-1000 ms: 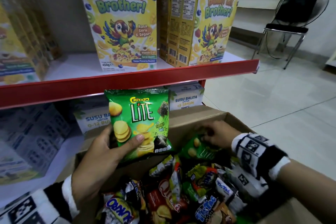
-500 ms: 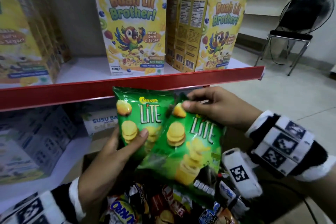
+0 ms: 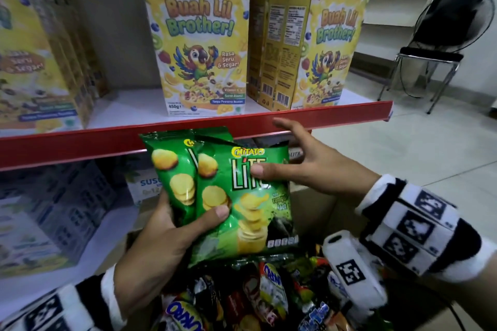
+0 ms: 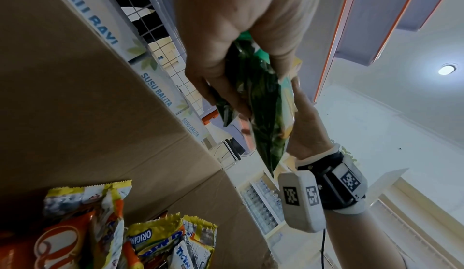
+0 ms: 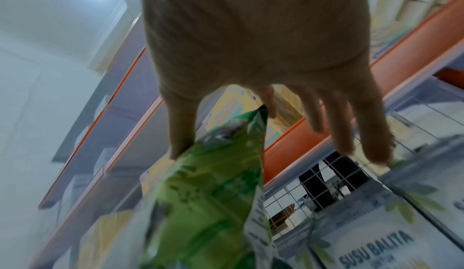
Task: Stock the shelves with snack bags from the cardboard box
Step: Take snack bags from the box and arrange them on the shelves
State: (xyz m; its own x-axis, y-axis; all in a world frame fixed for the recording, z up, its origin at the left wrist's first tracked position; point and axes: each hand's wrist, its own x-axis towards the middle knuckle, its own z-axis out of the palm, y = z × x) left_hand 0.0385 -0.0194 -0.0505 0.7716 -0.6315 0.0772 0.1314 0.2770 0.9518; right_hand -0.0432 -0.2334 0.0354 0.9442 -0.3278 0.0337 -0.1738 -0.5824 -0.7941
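Two green Chitato Lite snack bags overlap just below the red shelf edge point(image 3: 80, 145). My left hand point(image 3: 188, 226) grips both from below, thumb across the front bag point(image 3: 242, 209) and the rear bag point(image 3: 174, 169) behind it. The right hand point(image 3: 295, 164) has its fingers spread and straight; only its thumb rests on the front bag's lettering. From the left wrist, the left hand point(image 4: 226, 55) pinches the bags point(image 4: 263, 114) edge-on. In the right wrist view the right hand point(image 5: 251, 55) touches the bag point(image 5: 208, 204) with its thumb. The cardboard box point(image 3: 317, 209) below holds several mixed snack packs point(image 3: 255, 298).
Yellow cereal boxes point(image 3: 199, 43) stand on the white upper shelf, with bare shelf to their left. Blue-and-white milk cartons point(image 3: 145, 185) fill the lower shelf behind the box. A black chair point(image 3: 430, 62) stands on the tiled floor at the right.
The right hand lifted a second green bag out of the box and laid it over the first. The left thumb now clamps both, and the right fingers have spread.
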